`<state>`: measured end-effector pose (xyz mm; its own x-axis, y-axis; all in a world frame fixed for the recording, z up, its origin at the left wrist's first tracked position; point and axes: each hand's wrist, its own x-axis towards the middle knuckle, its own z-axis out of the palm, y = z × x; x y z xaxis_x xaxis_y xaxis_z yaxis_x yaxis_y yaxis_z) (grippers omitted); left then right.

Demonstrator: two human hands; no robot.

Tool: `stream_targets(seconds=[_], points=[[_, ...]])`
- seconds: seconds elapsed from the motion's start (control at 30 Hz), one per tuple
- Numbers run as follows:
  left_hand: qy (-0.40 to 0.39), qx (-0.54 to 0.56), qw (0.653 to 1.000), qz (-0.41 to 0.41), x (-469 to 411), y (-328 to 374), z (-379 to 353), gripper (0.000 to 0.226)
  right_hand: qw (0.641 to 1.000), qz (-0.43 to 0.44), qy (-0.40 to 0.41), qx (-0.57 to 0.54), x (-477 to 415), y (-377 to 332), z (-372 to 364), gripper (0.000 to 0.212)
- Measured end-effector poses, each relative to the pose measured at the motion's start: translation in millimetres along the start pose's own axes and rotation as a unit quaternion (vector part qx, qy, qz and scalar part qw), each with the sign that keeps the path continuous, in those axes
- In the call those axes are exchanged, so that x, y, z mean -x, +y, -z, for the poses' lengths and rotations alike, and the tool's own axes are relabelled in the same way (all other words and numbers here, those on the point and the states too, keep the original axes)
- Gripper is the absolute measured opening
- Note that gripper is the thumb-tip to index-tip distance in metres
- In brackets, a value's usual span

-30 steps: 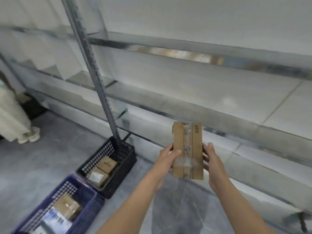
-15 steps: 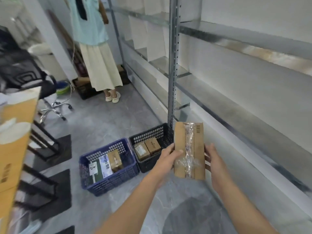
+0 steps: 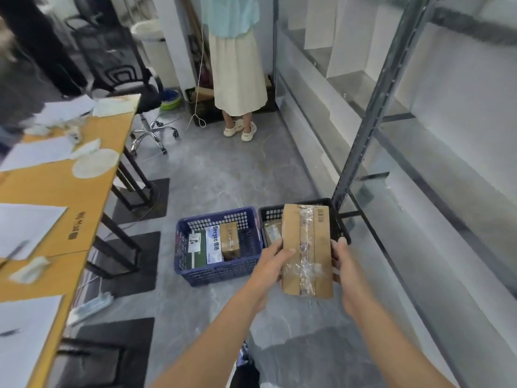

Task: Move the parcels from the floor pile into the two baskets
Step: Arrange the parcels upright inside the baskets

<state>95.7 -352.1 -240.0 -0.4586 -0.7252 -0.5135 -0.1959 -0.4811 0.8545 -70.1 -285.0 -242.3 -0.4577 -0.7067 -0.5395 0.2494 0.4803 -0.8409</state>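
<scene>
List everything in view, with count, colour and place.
shelving: one, grey metal, right
black basket: one, black, floor, by the shelving
blue basket: one, blue, floor, left of black basket
held parcel: one, brown, taped, in front of the black basket
parcels in blue basket: three; brown, white, dark green
parcel in black basket: one visible, brown; rest hidden
table: one, orange-brown, left, white papers on it
office chair: one, black, behind the table
standing person: one, pale skirt, far end
left hand: one, grips held parcel's left edge
right hand: one, holds held parcel's right edge
</scene>
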Motion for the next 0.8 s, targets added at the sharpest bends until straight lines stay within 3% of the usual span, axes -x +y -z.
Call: stream_targets(seconds=[0.33, 0.5, 0.6, 0.7, 0.73, 0.8], points=[[0.049, 0.031, 0.994, 0.098, -113, 3, 142, 0.047, 0.997, -0.073, -0.012, 0.021, -117, -22, -144, 0.043], [0.054, 0.037, 0.989, 0.136, -160, 3, 185, 0.067, 0.992, -0.117, -0.023, 0.036, -167, -21, -190, 0.047], [0.062, 0.034, 0.986, 0.148, -186, 7, 202, 0.056, 0.99, -0.126, -0.026, 0.056, -202, -21, -212, 0.047], [0.069, 0.03, 0.982, 0.173, -221, 5, 215, 0.077, 0.987, -0.137, -0.04, 0.076, -245, -13, -228, 0.047], [0.074, 0.033, 0.981, 0.178, -234, 6, 219, 0.077, 0.986, -0.138, -0.046, 0.08, -261, -10, -233, 0.048], [0.088, 0.042, 0.977, 0.188, -260, 4, 223, 0.055, 0.983, -0.147, -0.057, 0.094, -294, 0, -240, 0.052]])
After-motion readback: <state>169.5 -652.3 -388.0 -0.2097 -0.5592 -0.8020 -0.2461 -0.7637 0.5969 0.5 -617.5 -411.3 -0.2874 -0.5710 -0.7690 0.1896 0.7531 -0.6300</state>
